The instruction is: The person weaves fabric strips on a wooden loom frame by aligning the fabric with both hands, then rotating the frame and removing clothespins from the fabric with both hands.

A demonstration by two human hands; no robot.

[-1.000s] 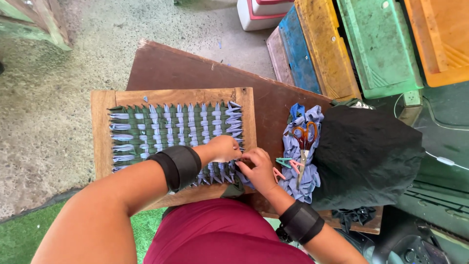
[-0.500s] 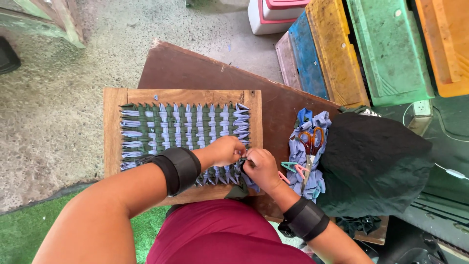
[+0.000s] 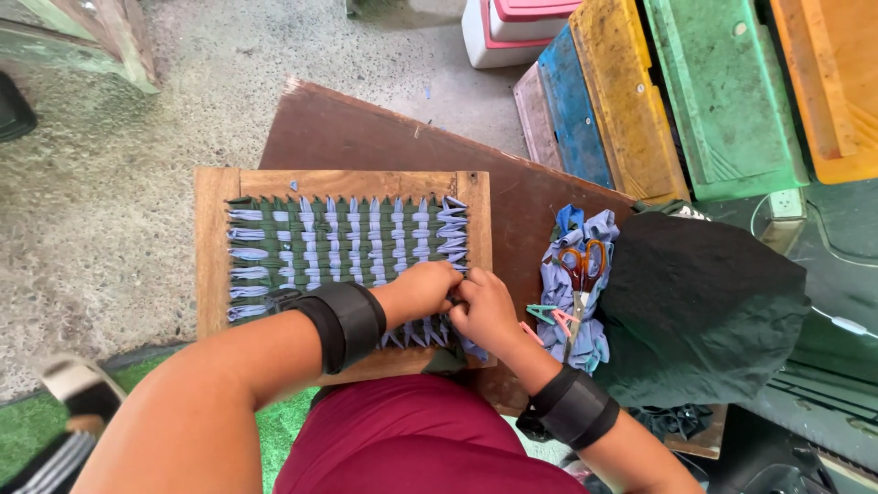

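Rough concrete floor [image 3: 110, 183] is seen around a dark brown board used as a worktop [image 3: 384, 146], with coloured wooden benches [image 3: 677, 91] beyond it and a strip of green turf at the near edge. On the worktop lies a square wooden loom frame [image 3: 212, 247], strung with dark green strips and crossed by light blue ones.

As far as can be judged, the woven mat [image 3: 347, 242] is well advanced: the upper and middle rows are filled edge to edge. Only the lowest rows, at the near right corner, appear to be left, though that part is partly hidden by the hands.

The left hand [image 3: 422, 291] is brought across the frame from the left, forearm low, a black wrist band worn on it; its grip is closed, pinched on a blue strip at the near right corner. The right hand [image 3: 485, 311] is set touching it, fingers curled on the same strip [image 3: 471, 346], wrist bent inward.

Just right of the frame, a heap of blue fabric loops [image 3: 576, 274] is piled, with orange-handled scissors [image 3: 578, 274] on top and dark green cloth [image 3: 704, 311] beside it.
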